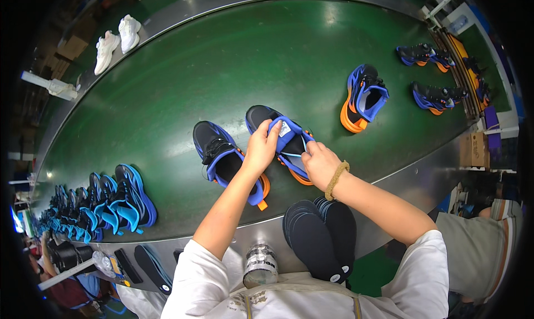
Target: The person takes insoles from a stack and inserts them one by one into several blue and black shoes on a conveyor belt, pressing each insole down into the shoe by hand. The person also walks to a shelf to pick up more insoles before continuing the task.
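Observation:
A black and blue sneaker [260, 114] with an orange sole lies in front of me, its opening towards me. My left hand [262, 147] pinches its blue tongue [283, 128] and holds it pulled up. At the collar, my right hand [321, 164] has closed fingers on a dark insole [292, 153], whose thin light-blue edge shows in the opening; those fingertips are partly hidden. Beside my left forearm lies a matching sneaker [213, 138]. Below my right wrist, a stack of black insoles [311, 238] rests on the metal edge.
Another sneaker [364, 99] stands on the green belt [217, 68], with more pairs [436, 98] at far right. Light-blue-lined black shoes [133, 199] line the left. White shoes [105, 50] sit on the far rim. A jar [260, 265], phone [128, 266] and more insoles [152, 268] are near me.

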The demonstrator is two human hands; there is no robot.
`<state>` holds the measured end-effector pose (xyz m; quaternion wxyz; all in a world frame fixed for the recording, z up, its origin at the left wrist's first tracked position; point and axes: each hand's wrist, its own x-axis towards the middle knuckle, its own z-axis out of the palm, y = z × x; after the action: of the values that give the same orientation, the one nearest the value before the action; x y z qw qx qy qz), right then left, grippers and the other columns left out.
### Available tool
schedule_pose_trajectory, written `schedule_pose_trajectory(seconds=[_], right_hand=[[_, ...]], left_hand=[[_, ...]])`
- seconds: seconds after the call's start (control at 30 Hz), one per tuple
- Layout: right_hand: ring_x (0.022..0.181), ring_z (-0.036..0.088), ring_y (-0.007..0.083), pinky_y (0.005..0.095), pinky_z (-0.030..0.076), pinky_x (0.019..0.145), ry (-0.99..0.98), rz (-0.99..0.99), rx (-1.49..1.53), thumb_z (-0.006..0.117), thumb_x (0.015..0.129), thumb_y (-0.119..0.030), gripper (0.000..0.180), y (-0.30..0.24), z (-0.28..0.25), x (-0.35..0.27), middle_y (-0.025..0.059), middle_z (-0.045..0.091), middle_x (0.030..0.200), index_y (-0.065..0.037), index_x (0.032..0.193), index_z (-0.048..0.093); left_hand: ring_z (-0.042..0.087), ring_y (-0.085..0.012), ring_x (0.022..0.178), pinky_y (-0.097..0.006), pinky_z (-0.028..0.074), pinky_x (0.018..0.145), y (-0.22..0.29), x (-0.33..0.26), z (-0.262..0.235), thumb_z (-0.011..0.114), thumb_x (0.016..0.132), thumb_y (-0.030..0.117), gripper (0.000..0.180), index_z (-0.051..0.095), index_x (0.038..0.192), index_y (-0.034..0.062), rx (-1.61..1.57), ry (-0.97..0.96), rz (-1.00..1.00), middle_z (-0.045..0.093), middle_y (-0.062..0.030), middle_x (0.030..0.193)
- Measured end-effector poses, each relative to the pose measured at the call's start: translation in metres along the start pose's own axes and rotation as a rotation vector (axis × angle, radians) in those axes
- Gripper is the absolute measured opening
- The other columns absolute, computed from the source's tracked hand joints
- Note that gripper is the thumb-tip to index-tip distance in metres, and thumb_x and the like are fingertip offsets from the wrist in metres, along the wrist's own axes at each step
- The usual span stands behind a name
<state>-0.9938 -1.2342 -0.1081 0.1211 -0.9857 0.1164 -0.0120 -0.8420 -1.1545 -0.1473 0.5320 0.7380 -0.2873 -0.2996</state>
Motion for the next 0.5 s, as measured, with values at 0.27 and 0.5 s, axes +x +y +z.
schedule_pose_trajectory(seconds=[0.27, 0.5], right_hand=[[0.085, 0.052, 0.0302, 0.0372, 0.045, 0.075, -0.018, 0.074, 0.03, 0.052, 0.073, -0.008, 0.014, 0.005, 0.036, 0.019, 0.0169, 0.051, 0.087, 0.005, 0.078, 0.054], [0.083, 0.055, 0.0258, 0.0353, 0.047, 0.071, -0.266, 0.044, -0.116, 0.048, 0.076, -0.013, 0.018, 0.012, 0.031, 0.03, 0.0158, 0.055, 0.088, 0.0, 0.083, 0.058]], left_hand=[[0.047, -0.0092, 0.062, -0.024, 0.04, 0.057, 0.008, -0.004, 0.002, 0.051, 0.087, 0.027, 0.031, 0.052, 0.1, -0.0015, 0.029, -0.009, -0.015, 0.052, -0.0061, 0.065], [0.048, -0.0101, 0.064, -0.025, 0.041, 0.059, 0.002, -0.004, 0.003, 0.05, 0.087, 0.028, 0.033, 0.051, 0.102, -0.0011, 0.013, -0.03, 0.0, 0.053, -0.0079, 0.067]])
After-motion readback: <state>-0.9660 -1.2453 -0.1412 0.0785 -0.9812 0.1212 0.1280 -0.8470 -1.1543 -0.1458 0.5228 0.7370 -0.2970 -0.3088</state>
